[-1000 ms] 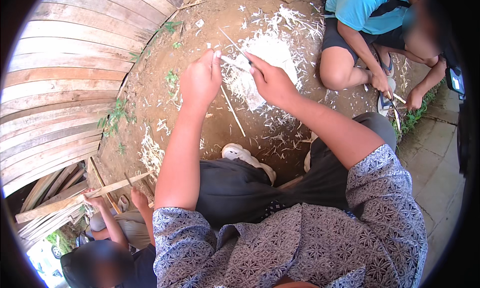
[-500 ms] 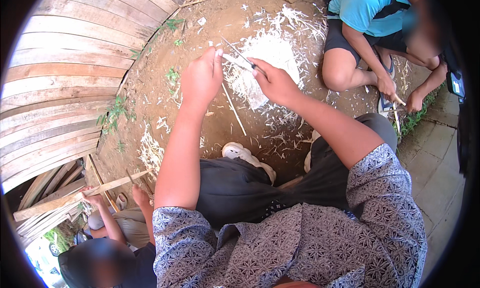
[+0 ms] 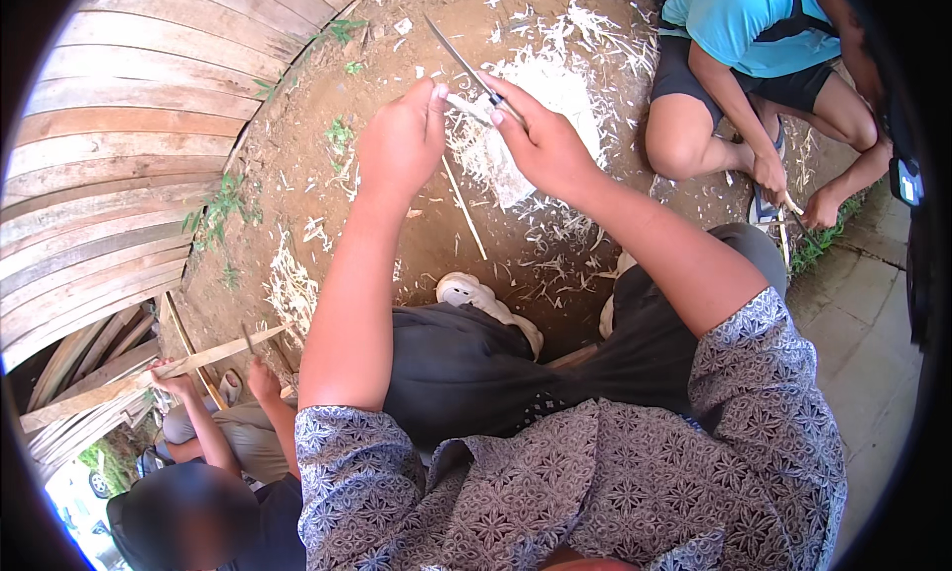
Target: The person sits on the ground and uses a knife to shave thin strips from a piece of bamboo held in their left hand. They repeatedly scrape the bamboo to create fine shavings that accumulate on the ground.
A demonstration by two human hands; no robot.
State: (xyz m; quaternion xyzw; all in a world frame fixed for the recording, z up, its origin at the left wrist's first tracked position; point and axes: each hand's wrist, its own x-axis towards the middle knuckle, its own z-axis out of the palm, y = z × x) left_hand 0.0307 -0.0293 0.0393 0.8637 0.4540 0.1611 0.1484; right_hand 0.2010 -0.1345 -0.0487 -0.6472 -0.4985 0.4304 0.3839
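Observation:
My left hand is closed, pinching one end of a short, thin, pale strip of wood between thumb and fingers. A knife is gripped in my right hand, its long narrow blade pointing up and to the left, beyond the strip. The strip's other end reaches my right fingers, beside the knife's base. Most of the knife's handle is hidden in my palm. Below my hands, a long thin pale stick slants across the brown ground.
Pale shavings litter the ground around a whitish sheet. Plank boarding curves along the left. A person in a turquoise shirt sits at right, working a small stick; another at lower left holds a long wooden strip and a blade.
The knife has turned so that more of its blade shows, and its tip has moved up. My right hand has shifted slightly left and tilted. My left hand still grips the strip.

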